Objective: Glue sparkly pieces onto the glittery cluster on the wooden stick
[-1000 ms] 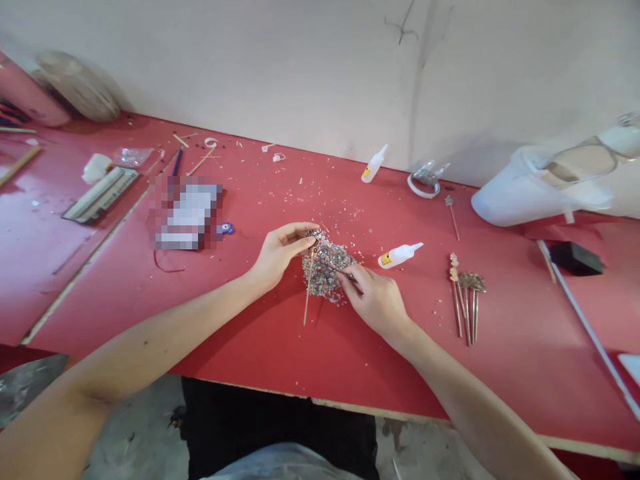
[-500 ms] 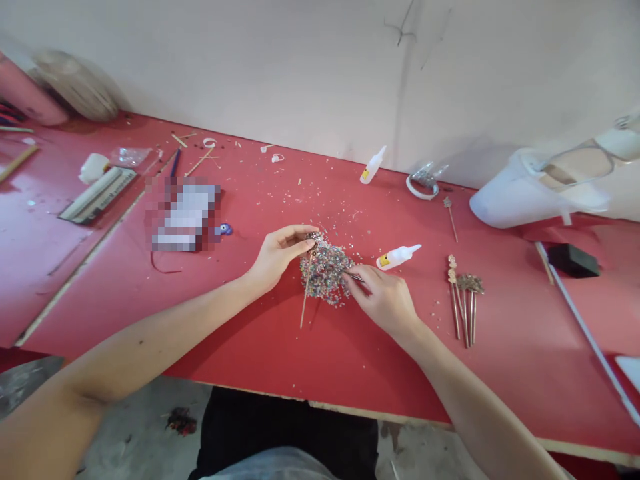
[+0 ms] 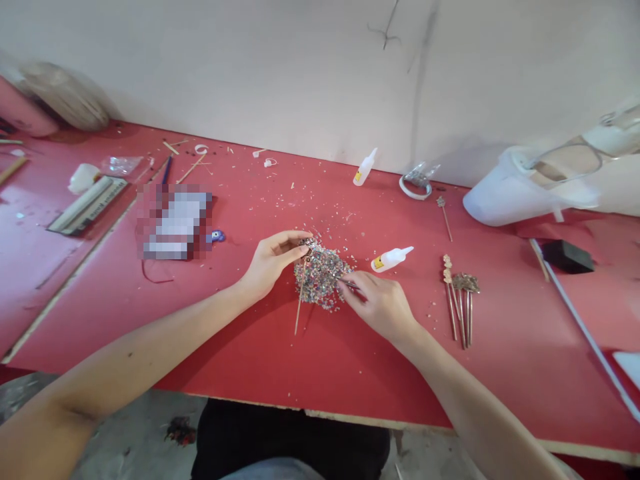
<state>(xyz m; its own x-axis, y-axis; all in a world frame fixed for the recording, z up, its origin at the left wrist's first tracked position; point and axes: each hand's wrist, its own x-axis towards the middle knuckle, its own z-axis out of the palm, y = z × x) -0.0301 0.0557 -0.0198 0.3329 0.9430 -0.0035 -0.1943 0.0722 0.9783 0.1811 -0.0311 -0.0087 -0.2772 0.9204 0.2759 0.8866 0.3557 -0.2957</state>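
My left hand [image 3: 270, 263] pinches the ornamented head of a hair stick [image 3: 299, 303] between thumb and fingers. Its thin shaft points down toward the table's front edge. Beneath and beside it lies a pile of small multicoloured rhinestones [image 3: 323, 277]. From the right, my right hand [image 3: 383, 300] grips slim metal tweezers [image 3: 350, 285], their tip at the pile's right side; whether a stone is caught in them is too small to tell. A white glue bottle [image 3: 393, 259] with a yellow label lies just beyond my right hand.
More hair sticks [image 3: 463, 310] lie to the right, with a single one [image 3: 445, 219] farther back. A second glue bottle [image 3: 365, 168], a tape ring [image 3: 415, 187] and a white jug [image 3: 500, 190] stand near the wall. A black block [image 3: 567, 256] sits at right. Loose stones dot the red table [image 3: 250, 367].
The whole view has shifted slightly, so things sit a little farther left. Both hands keep their grips, the tweezers still at the pile's right side.
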